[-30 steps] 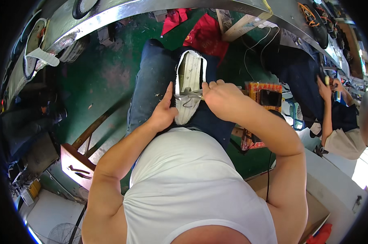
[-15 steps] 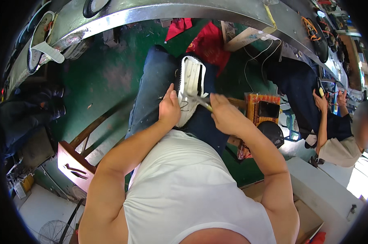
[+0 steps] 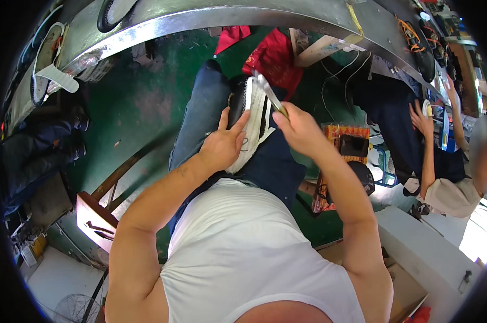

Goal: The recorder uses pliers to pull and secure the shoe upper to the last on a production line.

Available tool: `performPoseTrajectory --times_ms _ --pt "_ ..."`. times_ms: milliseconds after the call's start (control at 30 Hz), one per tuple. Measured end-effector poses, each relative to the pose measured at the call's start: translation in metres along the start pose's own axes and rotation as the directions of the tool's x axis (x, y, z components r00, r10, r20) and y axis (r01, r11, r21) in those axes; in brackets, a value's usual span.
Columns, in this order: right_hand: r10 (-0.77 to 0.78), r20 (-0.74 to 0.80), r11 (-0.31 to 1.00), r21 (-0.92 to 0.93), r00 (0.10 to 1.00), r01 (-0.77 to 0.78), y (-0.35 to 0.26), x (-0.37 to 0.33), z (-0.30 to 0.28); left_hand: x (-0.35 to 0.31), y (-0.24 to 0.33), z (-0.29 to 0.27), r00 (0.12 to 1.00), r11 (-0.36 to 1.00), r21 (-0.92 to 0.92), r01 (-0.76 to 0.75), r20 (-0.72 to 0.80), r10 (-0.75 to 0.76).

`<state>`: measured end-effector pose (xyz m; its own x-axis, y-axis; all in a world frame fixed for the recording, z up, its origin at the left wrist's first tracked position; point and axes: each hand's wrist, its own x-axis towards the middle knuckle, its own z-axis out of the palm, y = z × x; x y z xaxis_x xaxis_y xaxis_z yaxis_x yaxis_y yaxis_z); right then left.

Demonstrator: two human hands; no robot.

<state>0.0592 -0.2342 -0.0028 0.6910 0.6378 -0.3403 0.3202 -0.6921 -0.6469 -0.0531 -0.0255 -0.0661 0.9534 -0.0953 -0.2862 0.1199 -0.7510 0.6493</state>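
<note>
A shoe [image 3: 252,124] lies sole-up across my lap. Its underside is cream-white, with a pale strip along the edge and dark material at its side. One end of a white strip sticks out loose on the right. My left hand [image 3: 222,144] rests against the shoe's left side, two fingers stretched out and spread over its edge. In my right hand [image 3: 300,129] is a silver metal hand tool [image 3: 268,92] with a yellowish handle. Its head is raised above the far right part of the shoe; blur hides its exact kind.
A metal-edged bench [image 3: 200,36] curves across the far side, with another shoe [image 3: 47,59] at its left. Red cloth [image 3: 275,59] lies beneath it. A wooden stool [image 3: 95,218] with dark tools stands at left. At right, a co-worker [image 3: 442,177] sits beyond an orange-patterned box [image 3: 332,142].
My right hand has lifted the metal tool off the shoe and swung its head away from me. My left hand has shifted onto the shoe's edge, its fingers spreading.
</note>
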Motion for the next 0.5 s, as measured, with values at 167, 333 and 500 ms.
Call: performPoseTrajectory --times_ms 167,333,500 --pt "0.061 0.026 0.994 -0.089 0.998 -0.058 0.023 0.004 0.02 -0.022 0.01 -0.009 0.994 0.999 0.044 0.005 0.106 -0.01" --pt "0.218 0.068 0.921 0.315 0.974 -0.228 0.028 -0.041 0.023 -0.043 0.014 -0.009 0.911 0.823 -0.39 0.412 0.199 -0.361" --pt "0.34 -0.148 0.704 0.695 0.929 -0.147 0.054 -0.061 0.051 -0.04 0.031 -0.108 0.999 1.0 0.017 -0.001 -0.036 0.002"
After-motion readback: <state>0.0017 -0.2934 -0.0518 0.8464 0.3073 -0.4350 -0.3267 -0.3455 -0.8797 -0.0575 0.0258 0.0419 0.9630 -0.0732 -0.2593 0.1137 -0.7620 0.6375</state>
